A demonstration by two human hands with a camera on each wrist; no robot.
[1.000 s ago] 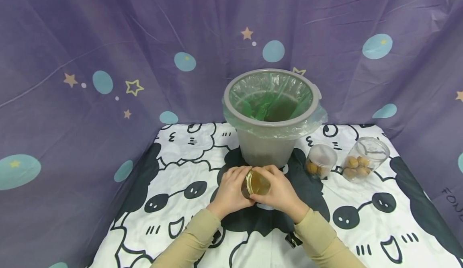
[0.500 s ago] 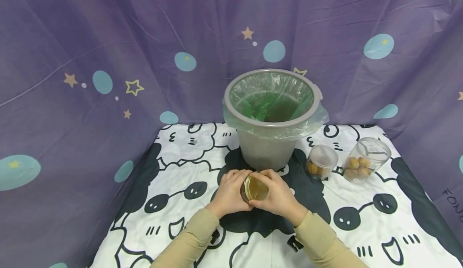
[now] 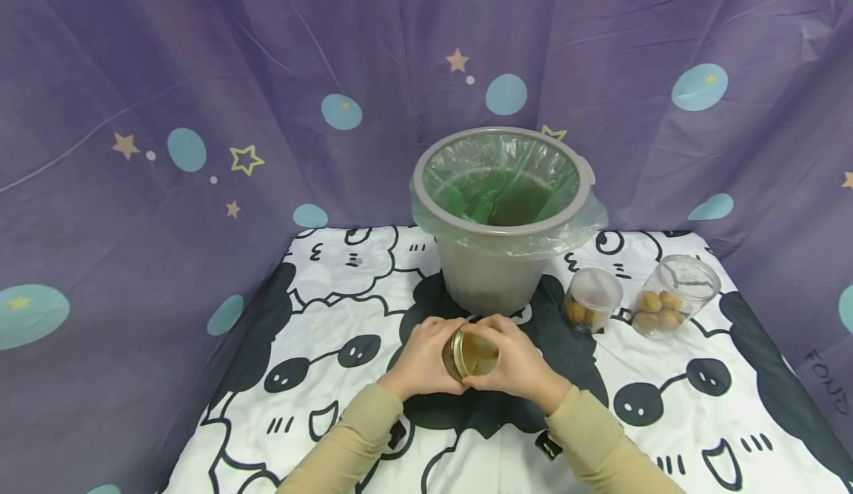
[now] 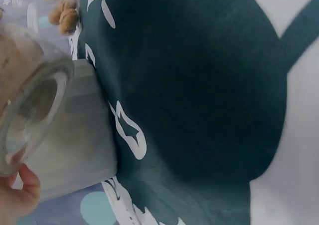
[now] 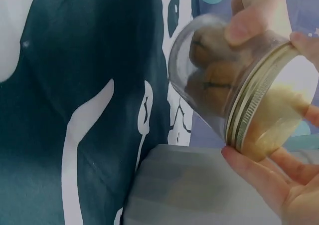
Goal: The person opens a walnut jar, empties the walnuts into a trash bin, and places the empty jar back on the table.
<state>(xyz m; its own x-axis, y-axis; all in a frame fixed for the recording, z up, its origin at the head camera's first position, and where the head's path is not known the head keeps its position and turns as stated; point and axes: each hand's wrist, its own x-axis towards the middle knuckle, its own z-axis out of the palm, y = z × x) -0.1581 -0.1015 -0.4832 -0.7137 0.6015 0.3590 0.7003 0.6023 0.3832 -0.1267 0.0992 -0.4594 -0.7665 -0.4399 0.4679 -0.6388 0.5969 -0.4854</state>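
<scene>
A clear jar (image 5: 199, 70) with brown walnuts inside is tilted on its side between the hands, in front of the bin. My left hand (image 3: 424, 361) grips the jar's body, its thumb and fingers curled round the glass. On the jar's mouth sits a shiny gold lid (image 5: 256, 93), turned to the right. The right hand (image 3: 522, 364) holds this lid by its edge, thumb below and fingers above. In the left wrist view the jar's round glass base (image 4: 35, 108) faces the camera, and the lid is out of sight.
A grey bin (image 3: 489, 279) lined with a translucent green bag (image 3: 573, 231) stands right behind the hands. To its right are a small jar (image 3: 603, 286) and a larger clear jar (image 3: 689, 275), both with walnuts. A patterned cloth (image 3: 346, 316) covers the table; a purple curtain hangs behind.
Both hands have come slightly lower with the jar, toward the person. The right hand's fingers have shifted a little on the lid, and the lid's tilt differs slightly.
</scene>
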